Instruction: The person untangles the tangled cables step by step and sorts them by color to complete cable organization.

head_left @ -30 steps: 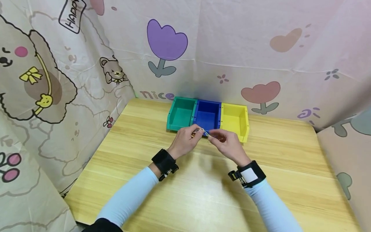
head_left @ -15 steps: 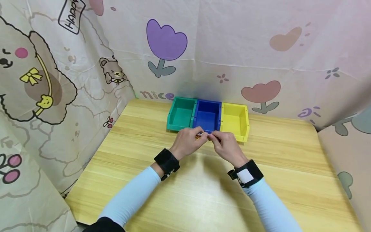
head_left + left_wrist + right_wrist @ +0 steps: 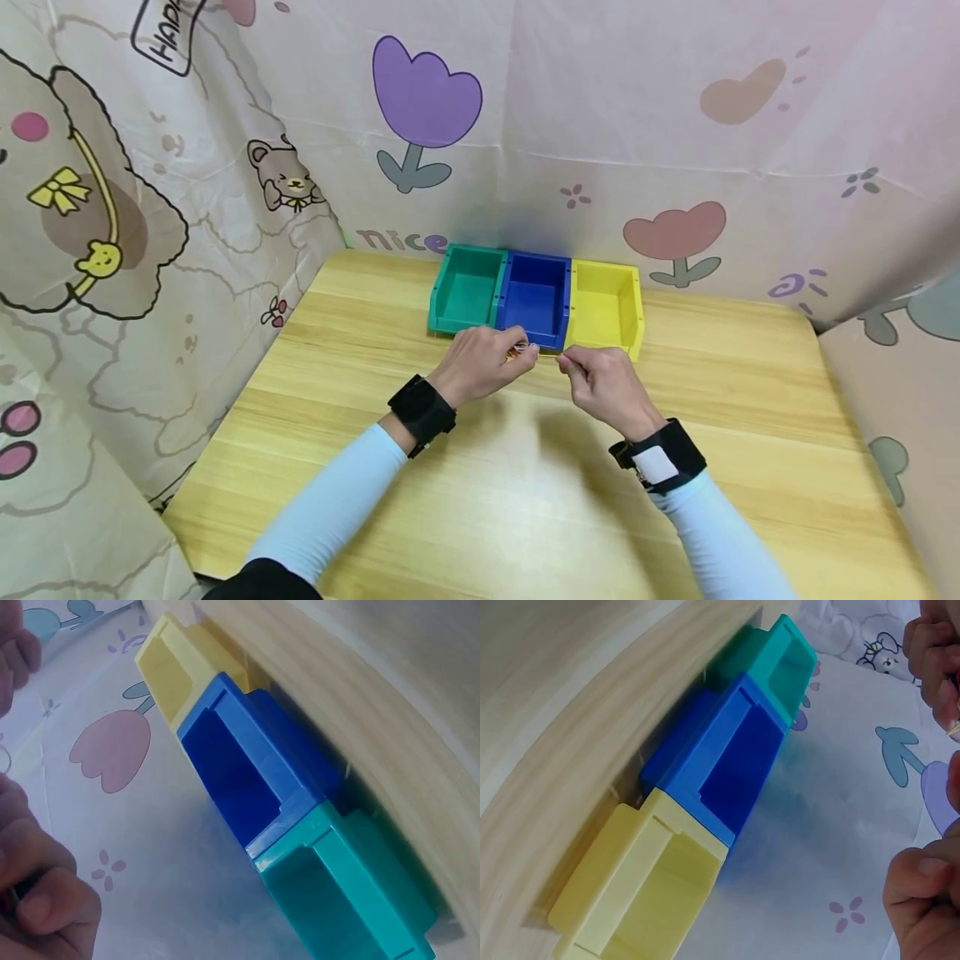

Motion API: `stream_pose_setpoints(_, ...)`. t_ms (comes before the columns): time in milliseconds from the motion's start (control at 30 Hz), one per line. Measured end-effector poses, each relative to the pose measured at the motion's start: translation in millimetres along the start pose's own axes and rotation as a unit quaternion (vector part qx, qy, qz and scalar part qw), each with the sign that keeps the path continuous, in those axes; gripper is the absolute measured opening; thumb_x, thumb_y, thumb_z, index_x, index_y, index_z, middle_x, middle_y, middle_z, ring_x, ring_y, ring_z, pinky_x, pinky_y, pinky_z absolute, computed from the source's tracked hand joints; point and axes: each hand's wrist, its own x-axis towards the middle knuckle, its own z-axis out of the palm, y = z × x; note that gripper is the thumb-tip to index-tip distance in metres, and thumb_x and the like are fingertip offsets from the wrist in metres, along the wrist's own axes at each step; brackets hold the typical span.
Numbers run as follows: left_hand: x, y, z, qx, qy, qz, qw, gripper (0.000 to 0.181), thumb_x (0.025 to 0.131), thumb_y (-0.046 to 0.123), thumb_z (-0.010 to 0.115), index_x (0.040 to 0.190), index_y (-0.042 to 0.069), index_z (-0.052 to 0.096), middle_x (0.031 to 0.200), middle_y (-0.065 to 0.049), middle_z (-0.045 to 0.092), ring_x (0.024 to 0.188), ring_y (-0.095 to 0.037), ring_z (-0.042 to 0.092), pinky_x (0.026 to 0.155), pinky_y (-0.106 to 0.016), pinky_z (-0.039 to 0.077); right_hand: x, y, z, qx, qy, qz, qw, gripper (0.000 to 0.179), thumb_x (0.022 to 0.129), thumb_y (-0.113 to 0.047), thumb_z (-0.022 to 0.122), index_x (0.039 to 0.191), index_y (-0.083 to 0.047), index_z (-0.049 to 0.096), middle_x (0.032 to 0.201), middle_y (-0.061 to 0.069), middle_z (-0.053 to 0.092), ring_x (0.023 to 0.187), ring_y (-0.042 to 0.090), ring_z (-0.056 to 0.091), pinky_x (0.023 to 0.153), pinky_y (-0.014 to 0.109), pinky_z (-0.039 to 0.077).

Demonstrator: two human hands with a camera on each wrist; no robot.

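A bundle of thin coloured bands, red, yellow and white, shows between the thumb and fingers of my left hand, which grips it. To the right of it, my right hand has curled fingers and pinches the end of a thin yellowish strand. That strand spans the small gap between both hands. Both hands are above the table, just in front of the blue bin. In the left wrist view, the fingers of the left hand hide most of the bundle.
The green bin stands left of the blue one, and the yellow bin stands right of it, all touching in a row. They sit at the back of the wooden table, against a patterned cloth.
My hands were close together with loops between them. The right hand has closed its fingers and moved right, away from the left, drawing out the strand. The head view has shifted slightly.
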Motion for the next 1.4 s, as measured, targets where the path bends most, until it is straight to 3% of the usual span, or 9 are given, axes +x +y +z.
stream_pose_setpoints(100,1.1,-1.1,-2.2,-0.019,-0.019,0.0,0.9996,0.034,0.096,0.044,0.036,0.076,0.021,0.051,0.049,0.007,0.031,0.041,-0.011,0.03,0.039,-0.024,0.017,-0.4,-1.0,-0.7,-0.009,-0.002,0.005,0.9999,0.023,0.088,-0.007,0.057,0.067,-0.016,0.057,0.055,-0.009,0.048,0.043,0.002,0.039,0.035,0.023,0.033)
stream_pose_setpoints(233,1.8,-2.0,-4.1,-0.047,-0.057,0.004,0.9972,0.031,0.096,0.044,0.041,0.084,0.02,0.056,0.053,0.008,0.039,0.045,-0.008,0.036,0.043,-0.024,0.027,0.2,-5.0,-0.1,-0.064,-0.018,0.002,0.9978,0.019,0.087,-0.011,0.058,0.068,-0.014,0.058,0.057,-0.006,0.05,0.05,0.007,0.043,0.042,0.027,0.038)
stream_pose_setpoints(400,2.9,1.4,-8.9,-0.08,-0.084,0.02,0.993,0.023,0.093,0.041,0.052,0.092,0.018,0.058,0.066,0.011,0.053,0.055,-0.002,0.045,0.052,-0.023,0.04,4.3,-15.6,3.0,-0.07,-0.026,-0.027,0.9969,0.01,0.087,-0.006,0.059,0.093,-0.003,0.066,0.08,0.005,0.065,0.073,0.017,0.057,0.062,0.037,0.053)
stream_pose_setpoints(467,4.2,3.7,-10.1,-0.087,-0.085,0.031,0.9921,0.02,0.092,0.037,0.055,0.093,0.018,0.057,0.069,0.011,0.055,0.057,-0.001,0.046,0.053,-0.022,0.042,4.7,-18.7,5.3,-0.054,-0.016,-0.023,0.9981,0.012,0.088,-0.003,0.057,0.097,-0.003,0.064,0.081,0.006,0.064,0.071,0.015,0.058,0.059,0.035,0.054)
stream_pose_setpoints(667,6.9,6.3,-7.4,-0.015,-0.053,0.095,0.994,0.014,0.089,0.029,0.05,0.081,0.018,0.052,0.059,0.01,0.042,0.046,-0.004,0.035,0.041,-0.021,0.026,2.1,-17.2,10.5,-0.056,0.016,-0.018,0.9981,0.012,0.09,-0.015,0.053,0.078,-0.013,0.055,0.062,-0.004,0.046,0.049,0.008,0.038,0.037,0.025,0.034)
stream_pose_setpoints(767,3.8,3.9,-4.8,0.014,-0.035,0.126,0.9912,0.019,0.088,0.029,0.05,0.073,0.018,0.048,0.054,0.01,0.033,0.041,-0.005,0.028,0.038,-0.022,0.019,0.2,-13.9,10.2,-0.061,0.012,-0.053,0.9966,0.019,0.089,-0.019,0.051,0.07,-0.017,0.049,0.057,-0.009,0.038,0.045,0.005,0.032,0.035,0.023,0.027)
stream_pose_setpoints(933,-2.2,1.0,-3.2,0.001,-0.037,0.155,0.9873,0.024,0.088,0.033,0.05,0.07,0.02,0.043,0.051,0.011,0.03,0.039,-0.003,0.026,0.038,-0.021,0.017,-3.4,-10.7,6.7,-0.052,-0.005,-0.125,0.9908,0.025,0.086,-0.018,0.049,0.063,-0.02,0.041,0.054,-0.014,0.028,0.043,0.0,0.027,0.035,0.018,0.022)
stream_pose_setpoints(1133,-0.9,2.4,-6.7,-0.006,-0.045,0.168,0.9847,0.024,0.087,0.037,0.051,0.071,0.02,0.044,0.05,0.011,0.029,0.04,-0.003,0.025,0.038,-0.022,0.017,-7.1,-8.4,0.8,-0.041,0.002,-0.159,0.9864,0.027,0.086,-0.016,0.047,0.061,-0.02,0.037,0.054,-0.016,0.024,0.041,-0.003,0.023,0.034,0.016,0.017)
stream_pose_setpoints(1400,-1.1,5.3,-12.4,0.01,-0.065,0.157,0.9854,0.02,0.079,0.036,0.051,0.069,0.021,0.043,0.048,0.012,0.027,0.039,-0.003,0.024,0.037,-0.022,0.016,-11.6,-6.7,-3.7,-0.024,0.009,-0.187,0.9821,0.026,0.085,-0.013,0.046,0.061,-0.02,0.036,0.054,-0.017,0.024,0.041,-0.005,0.023,0.033,0.013,0.016)
